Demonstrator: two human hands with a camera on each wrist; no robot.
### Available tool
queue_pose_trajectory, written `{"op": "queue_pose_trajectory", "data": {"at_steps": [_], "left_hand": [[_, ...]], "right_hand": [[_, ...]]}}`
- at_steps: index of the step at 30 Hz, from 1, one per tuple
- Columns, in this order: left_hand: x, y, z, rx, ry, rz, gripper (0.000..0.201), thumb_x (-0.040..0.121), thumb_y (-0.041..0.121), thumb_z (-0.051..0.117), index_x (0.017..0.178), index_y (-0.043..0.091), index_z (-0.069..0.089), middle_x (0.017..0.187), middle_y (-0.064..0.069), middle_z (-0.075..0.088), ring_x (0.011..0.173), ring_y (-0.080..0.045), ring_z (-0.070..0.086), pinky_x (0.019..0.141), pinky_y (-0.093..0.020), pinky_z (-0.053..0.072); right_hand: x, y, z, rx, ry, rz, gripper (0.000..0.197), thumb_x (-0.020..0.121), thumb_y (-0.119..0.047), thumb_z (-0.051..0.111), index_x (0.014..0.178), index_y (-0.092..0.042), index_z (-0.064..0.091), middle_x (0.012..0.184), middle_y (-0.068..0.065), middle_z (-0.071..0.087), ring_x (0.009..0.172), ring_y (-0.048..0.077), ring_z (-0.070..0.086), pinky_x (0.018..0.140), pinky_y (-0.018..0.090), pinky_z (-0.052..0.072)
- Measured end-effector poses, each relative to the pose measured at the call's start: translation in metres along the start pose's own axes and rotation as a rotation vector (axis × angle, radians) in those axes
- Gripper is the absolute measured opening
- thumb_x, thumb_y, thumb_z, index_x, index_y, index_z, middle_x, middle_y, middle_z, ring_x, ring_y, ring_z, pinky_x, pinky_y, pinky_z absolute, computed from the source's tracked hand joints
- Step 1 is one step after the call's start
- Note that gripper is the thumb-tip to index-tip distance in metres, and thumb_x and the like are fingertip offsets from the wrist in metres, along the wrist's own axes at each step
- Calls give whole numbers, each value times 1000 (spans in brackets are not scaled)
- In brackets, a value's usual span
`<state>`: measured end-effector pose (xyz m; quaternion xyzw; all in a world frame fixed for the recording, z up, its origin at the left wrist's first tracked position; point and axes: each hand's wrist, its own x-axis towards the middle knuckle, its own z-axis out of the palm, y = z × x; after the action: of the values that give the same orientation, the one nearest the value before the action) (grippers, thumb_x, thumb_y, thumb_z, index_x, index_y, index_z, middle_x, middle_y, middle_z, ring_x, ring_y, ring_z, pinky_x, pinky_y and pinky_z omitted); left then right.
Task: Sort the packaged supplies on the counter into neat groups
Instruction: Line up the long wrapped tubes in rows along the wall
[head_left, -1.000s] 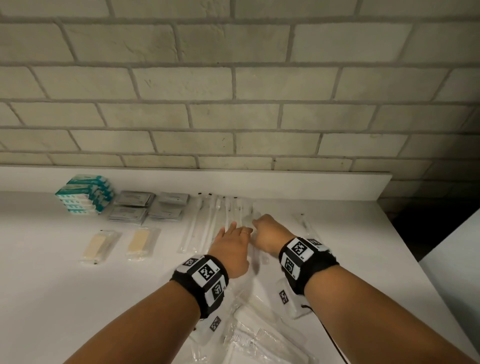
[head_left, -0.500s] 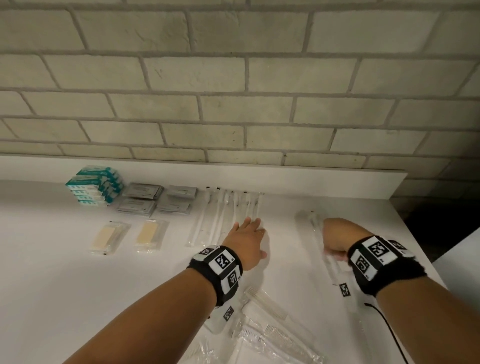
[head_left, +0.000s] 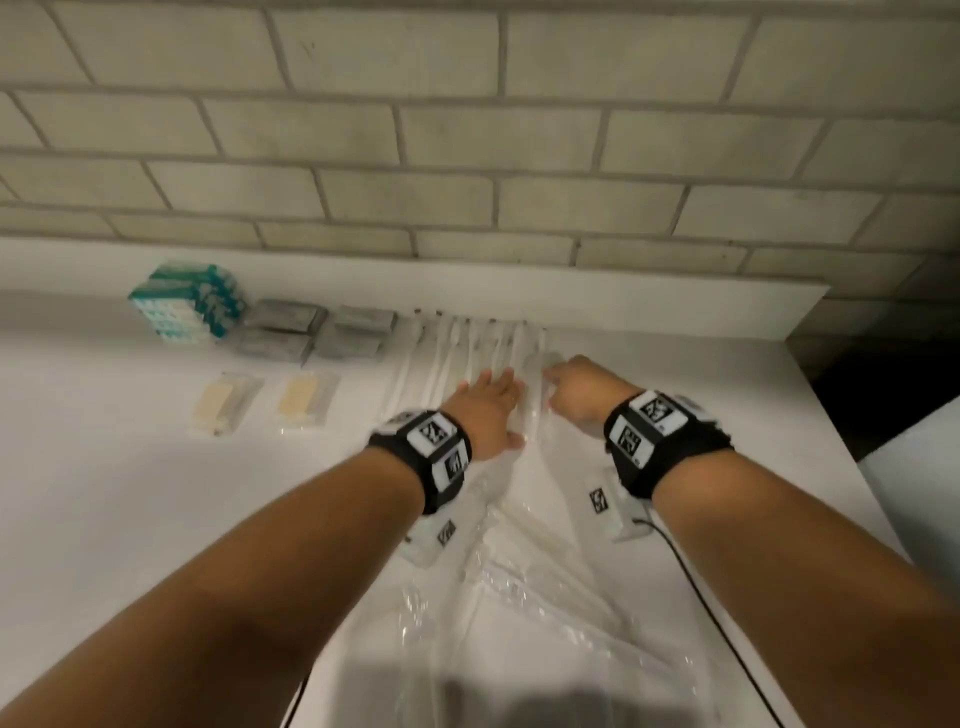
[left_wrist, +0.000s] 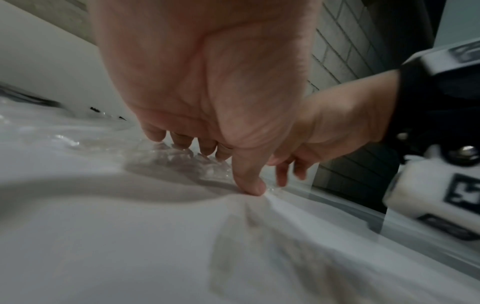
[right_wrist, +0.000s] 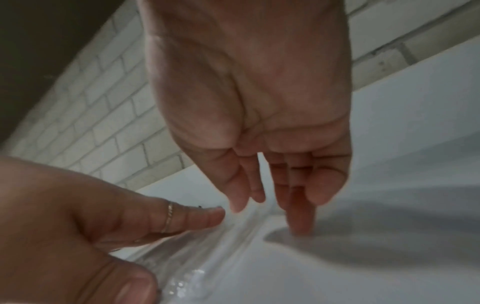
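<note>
A row of long clear packets (head_left: 457, 353) lies against the back ledge of the white counter (head_left: 104, 493). My left hand (head_left: 493, 387) lies flat on the row's right end, fingers straight; its thumb (left_wrist: 252, 185) presses down on plastic. My right hand (head_left: 558, 374) is right beside it, its straight fingers (right_wrist: 301, 222) touching the counter by one long clear packet (head_left: 537, 379) that lies between the two hands. That packet (right_wrist: 194, 246) is not pinched. More clear packets (head_left: 519, 597) lie in a loose pile under my forearms.
At the back left stand stacked teal boxes (head_left: 187, 306) and grey flat packets (head_left: 311, 332). Two beige items in clear wrap (head_left: 223, 405) (head_left: 306, 400) lie in front of them. The counter ends at the right edge (head_left: 831, 415); a brick wall rises behind.
My right hand went out right to a long clear packet and has come back beside the left hand, with the packet now at the row's right end. The left hand stayed on the row.
</note>
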<state>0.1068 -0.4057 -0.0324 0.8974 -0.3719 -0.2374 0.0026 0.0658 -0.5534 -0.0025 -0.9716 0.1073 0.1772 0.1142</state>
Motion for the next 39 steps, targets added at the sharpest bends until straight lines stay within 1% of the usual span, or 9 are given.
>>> {"op": "queue_pose_trajectory", "data": {"at_steps": [4,8,11,13,16,20,24,32,39], "left_hand": [[1,0,0,4,0,-11,84,94,43,52,154,17,-1,161,-4,-10,148,-28,-4,120,-45,6],[5,0,-1,17,-25,-15,84,95,43,51,154,15,-2,161,-4,-12,148,-28,-6,120,-46,5],[6,-1,-1,37,-40,-21,83,96,43,49,154,16,-3,161,-4,-13,148,-28,-8,120,-46,4],[6,0,-2,46,-44,-31,82,96,43,49,154,16,-4,161,-4,-13,148,-28,-8,120,-46,3],[5,1,-4,60,-38,-38,83,96,44,49,154,15,-4,161,-5,-13,148,-29,-8,120,-47,3],[4,3,-4,63,-10,-27,87,94,45,51,154,15,-5,161,-6,-13,148,-30,-8,120,-47,3],[4,5,-5,88,31,17,85,95,37,53,154,17,-5,161,-5,-14,147,-30,-11,119,-47,1],[12,12,-7,131,-12,116,73,99,33,45,154,19,0,161,-1,-10,147,-26,-14,120,-46,-2],[14,12,-5,60,-19,97,71,100,29,45,154,20,1,161,0,-11,147,-24,-14,120,-44,-3]], "right_hand": [[-46,-15,-5,-11,8,-47,21,93,-25,55,107,-13,64,108,8,66,93,24,62,76,28,49],[-114,-38,6,-90,-325,-237,29,89,-42,61,69,-35,41,77,-14,51,66,3,44,59,22,35],[-131,-48,35,-246,-406,-290,31,81,-52,66,84,-27,48,80,-10,52,69,9,49,57,26,36],[-129,-50,54,-323,-354,-295,31,83,-39,65,99,-15,54,88,-3,56,77,17,56,54,28,37],[-118,-44,52,-227,-311,-255,10,85,-18,55,93,-12,56,90,2,58,82,23,59,54,26,39],[-82,-11,14,183,-165,-19,17,86,-30,67,89,-20,54,87,1,62,74,23,64,60,29,49],[-61,33,-1,262,182,128,63,94,-38,56,148,-21,31,145,6,46,126,24,50,101,34,41],[-40,49,27,54,-164,-67,63,103,-23,35,154,-28,-1,160,-12,-12,148,9,-6,122,39,1],[-12,44,17,260,-73,-84,75,99,-24,48,153,-34,-3,159,-13,-15,146,16,19,114,29,26]]}}
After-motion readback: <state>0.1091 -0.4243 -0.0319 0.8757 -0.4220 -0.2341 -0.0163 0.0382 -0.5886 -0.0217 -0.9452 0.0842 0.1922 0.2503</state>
